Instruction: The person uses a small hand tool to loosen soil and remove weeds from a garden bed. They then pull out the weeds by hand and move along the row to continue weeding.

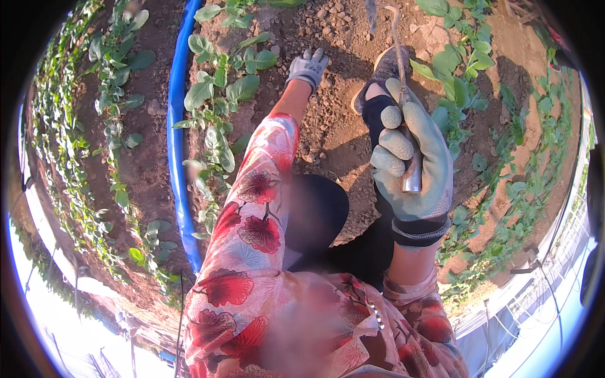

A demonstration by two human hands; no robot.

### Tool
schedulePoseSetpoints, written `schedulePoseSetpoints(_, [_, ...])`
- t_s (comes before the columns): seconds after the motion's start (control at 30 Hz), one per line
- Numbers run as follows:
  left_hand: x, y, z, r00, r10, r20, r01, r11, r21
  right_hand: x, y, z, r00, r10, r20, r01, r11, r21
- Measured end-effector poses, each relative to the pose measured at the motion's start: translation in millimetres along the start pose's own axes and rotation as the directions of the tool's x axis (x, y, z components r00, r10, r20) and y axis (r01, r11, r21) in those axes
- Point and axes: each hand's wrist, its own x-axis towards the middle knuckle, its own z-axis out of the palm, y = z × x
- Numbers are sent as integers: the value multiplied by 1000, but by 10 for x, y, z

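My right hand (413, 156), in a pale grey-green coated work glove, is closed round the metal handle of a hand tool (412, 177). A thin, curved metal shank runs up from the fist to a grey blade (371, 14) at the top edge, partly cut off by the picture's rim. My left hand (308, 68), in a similar glove, rests on or just over the brown soil (335, 118), fingers apart and pointing away from me. Close to its left stands a row of leafy green seedlings (243, 89). Whether anything lies under the left palm is hidden.
A blue flat hose (176, 127) runs lengthwise left of the seedling row. More crop rows stand at the far left (113, 94) and right (456, 90). My shoe (385, 71) is on the soil between the hands, beside the right row. Small clods litter the ground.
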Motion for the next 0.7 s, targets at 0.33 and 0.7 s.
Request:
schedulePoseSetpoints(0.33, [-298, 7, -17, 975, -133, 175, 121, 990, 78, -13, 3, -3, 1000, -7, 6, 7, 1000, 29])
schedulePoseSetpoints(0.7, [-1097, 81, -596, 923, -382, 41, 357, 812, -462, 11, 140, 130, 999, -44, 24, 43, 999, 11])
